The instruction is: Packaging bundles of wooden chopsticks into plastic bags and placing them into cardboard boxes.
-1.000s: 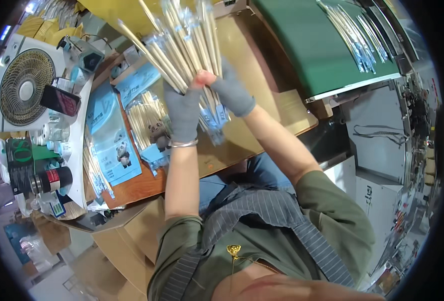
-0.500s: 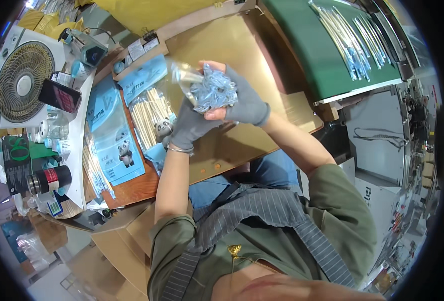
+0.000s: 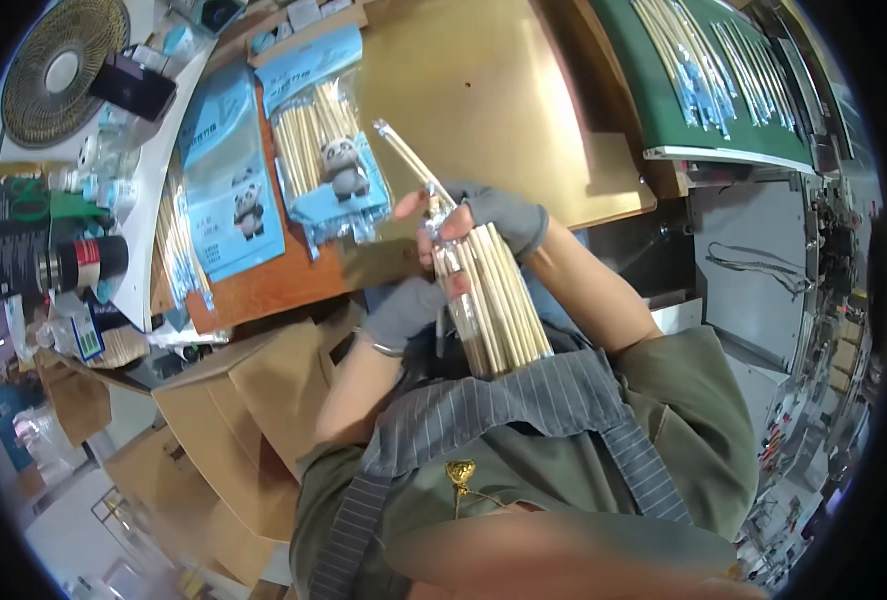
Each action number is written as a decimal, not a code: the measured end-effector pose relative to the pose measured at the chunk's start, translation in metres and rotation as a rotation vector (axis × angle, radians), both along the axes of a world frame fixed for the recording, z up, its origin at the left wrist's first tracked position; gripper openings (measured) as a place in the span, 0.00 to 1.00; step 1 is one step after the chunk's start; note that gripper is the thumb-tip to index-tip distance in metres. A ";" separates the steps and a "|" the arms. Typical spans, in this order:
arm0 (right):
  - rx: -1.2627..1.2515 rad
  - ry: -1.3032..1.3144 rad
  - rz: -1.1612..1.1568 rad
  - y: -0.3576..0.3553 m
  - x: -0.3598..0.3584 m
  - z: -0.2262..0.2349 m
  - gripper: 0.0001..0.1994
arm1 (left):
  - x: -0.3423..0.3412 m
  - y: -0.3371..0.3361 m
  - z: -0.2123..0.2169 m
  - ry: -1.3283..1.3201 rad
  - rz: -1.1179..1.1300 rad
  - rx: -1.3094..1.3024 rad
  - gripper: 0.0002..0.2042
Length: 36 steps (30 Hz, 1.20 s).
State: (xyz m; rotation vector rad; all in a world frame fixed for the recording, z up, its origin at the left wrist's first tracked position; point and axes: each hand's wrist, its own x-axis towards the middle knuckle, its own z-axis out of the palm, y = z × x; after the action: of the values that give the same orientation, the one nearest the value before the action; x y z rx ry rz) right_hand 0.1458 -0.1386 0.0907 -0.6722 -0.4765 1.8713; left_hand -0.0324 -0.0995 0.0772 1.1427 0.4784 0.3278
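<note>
Your right hand (image 3: 498, 215) was wrapped around the upper end of the bundle of wrapped sticks (image 3: 498, 300), probably to keep it gathered. Your left hand (image 3: 410, 303) touched the bundle's left side; its grip I cannot tell. The bundle slanted down before your apron (image 3: 493, 410), a thin stick (image 3: 405, 153) jutting above. Beyond, a filled bag (image 3: 345, 178) and flat blue bag (image 3: 208, 150) lay on the table (image 3: 278, 300), seemingly for easy reach.

Right hand (image 3: 493, 215) sits higher — gloved, fingers (image 3: 456, 222) curled, right forearm (image 3: 600, 288) slanting inward. Left hand (image 3: 403, 315) is lower — gloved, left forearm (image 3: 357, 388) angled upward.
</note>
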 end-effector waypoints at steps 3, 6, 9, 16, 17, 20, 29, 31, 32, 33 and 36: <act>0.039 0.016 0.010 -0.002 -0.017 0.009 0.26 | -0.027 0.079 -0.028 -0.069 0.170 0.224 0.16; 0.075 -0.031 0.028 -0.004 -0.032 0.016 0.27 | 0.008 0.118 0.067 -0.111 0.137 0.592 0.30; 0.013 0.055 0.046 -0.013 -0.030 0.010 0.27 | 0.016 0.102 0.051 0.022 -0.520 0.535 0.25; 0.048 0.042 -0.150 -0.035 -0.009 -0.004 0.17 | -0.050 0.133 0.010 0.097 0.134 1.304 0.15; 0.009 0.019 -0.171 -0.036 -0.008 -0.002 0.18 | -0.088 0.164 -0.001 0.580 0.242 1.272 0.13; -0.047 -0.002 -0.187 -0.025 -0.016 0.000 0.18 | -0.206 0.230 -0.062 1.003 0.192 1.893 0.12; -0.132 -0.022 -0.182 0.005 -0.027 -0.005 0.17 | -0.206 0.253 -0.025 0.789 0.219 1.613 0.08; -0.129 -0.034 -0.174 0.008 -0.031 -0.009 0.17 | -0.212 0.272 -0.023 1.002 0.464 1.415 0.09; -0.130 -0.033 -0.176 0.008 -0.033 -0.006 0.17 | -0.210 0.273 -0.019 1.002 0.461 1.415 0.09; -0.137 -0.045 -0.167 0.009 -0.034 -0.003 0.17 | -0.203 0.274 -0.009 0.923 0.519 1.377 0.11; -0.108 -0.015 -0.137 0.004 -0.030 -0.006 0.21 | -0.174 0.256 0.013 0.817 0.557 1.330 0.16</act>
State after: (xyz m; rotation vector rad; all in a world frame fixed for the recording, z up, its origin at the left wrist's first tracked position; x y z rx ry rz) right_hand 0.1159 -0.1346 0.0849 -0.7720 -0.3323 1.7731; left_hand -0.2061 0.1560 0.0897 2.4567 1.4230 0.7073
